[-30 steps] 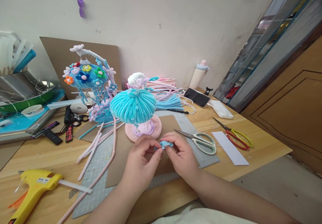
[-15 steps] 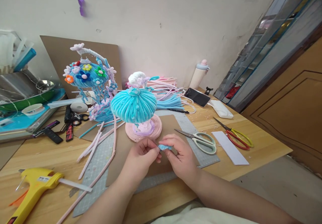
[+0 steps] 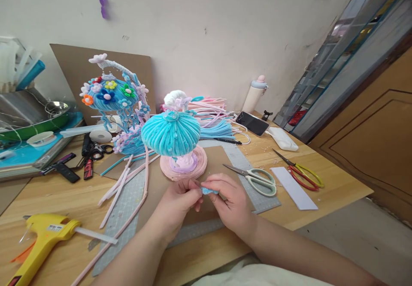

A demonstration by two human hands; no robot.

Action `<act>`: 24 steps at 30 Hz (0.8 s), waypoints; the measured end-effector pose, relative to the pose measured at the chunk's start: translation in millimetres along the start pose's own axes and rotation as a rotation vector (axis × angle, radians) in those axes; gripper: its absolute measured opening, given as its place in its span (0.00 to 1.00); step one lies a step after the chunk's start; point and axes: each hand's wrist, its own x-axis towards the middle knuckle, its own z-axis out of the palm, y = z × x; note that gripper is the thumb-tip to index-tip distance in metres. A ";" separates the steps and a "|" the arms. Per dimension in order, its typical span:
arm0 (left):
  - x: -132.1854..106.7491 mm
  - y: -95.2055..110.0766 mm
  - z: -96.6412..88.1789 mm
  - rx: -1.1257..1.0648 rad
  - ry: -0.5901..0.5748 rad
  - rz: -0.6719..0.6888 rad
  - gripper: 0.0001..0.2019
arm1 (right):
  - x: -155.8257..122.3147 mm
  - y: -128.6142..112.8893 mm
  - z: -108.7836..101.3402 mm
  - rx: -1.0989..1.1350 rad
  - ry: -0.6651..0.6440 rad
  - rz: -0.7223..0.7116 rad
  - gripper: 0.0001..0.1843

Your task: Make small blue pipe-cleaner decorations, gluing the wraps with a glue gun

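Observation:
A small light-blue fuzzy piece of pipe cleaner (image 3: 210, 191) is between my hands, above a sheet of brown cardboard (image 3: 154, 206). My right hand (image 3: 231, 200) pinches it between thumb and fingers. My left hand (image 3: 180, 202) is closed, thumb against forefinger, at the left end of the piece; the fingertips partly hide that end. Just beyond stands a lamp-like pipe-cleaner model with a turquoise ribbed shade (image 3: 171, 135) and a round pink coiled base (image 3: 165, 166).
White-handled scissors (image 3: 257, 182) lie right of my hands, with red-and-yellow-handled scissors (image 3: 304, 174) farther right. A yellow glue gun (image 3: 48, 234) rests at front left. Behind are a flower-covered blue model (image 3: 109, 95), blue pipe cleaners (image 3: 219, 130), a phone (image 3: 252, 123) and a bottle (image 3: 254, 96).
My left hand has shifted slightly left, its fingertips drawing toward the end of the blue piece. My right hand keeps its pinch, nearly in place.

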 end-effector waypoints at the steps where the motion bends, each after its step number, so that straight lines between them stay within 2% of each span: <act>1: 0.4 0.4 -0.2 0.002 -0.001 -0.010 0.08 | -0.1 0.5 0.4 0.005 0.001 0.000 0.15; 8: 3.9 -2.3 -4.7 0.041 0.034 -0.029 0.09 | -1.1 4.2 3.1 0.036 -0.019 0.018 0.15; 10: 6.1 -5.2 -5.4 0.053 0.057 -0.013 0.09 | -1.5 3.4 5.0 0.054 -0.004 0.065 0.14; 12: 8.9 -8.4 -4.7 0.086 0.075 0.014 0.09 | -0.9 2.4 8.1 0.094 0.042 0.194 0.11; 15: 10.7 -12.0 -1.4 0.147 0.115 0.095 0.09 | 1.7 1.7 13.4 0.251 0.061 0.498 0.04; 17: 9.2 -13.3 1.1 0.205 0.150 0.167 0.08 | 3.7 1.9 15.6 0.365 0.040 0.643 0.05; 21: 4.5 -15.0 2.2 0.412 0.163 0.256 0.05 | 5.8 1.5 16.5 0.455 0.046 0.756 0.07; 24: 4.9 -16.9 -0.6 0.619 0.189 0.319 0.06 | 5.9 0.6 16.6 0.503 0.028 0.846 0.08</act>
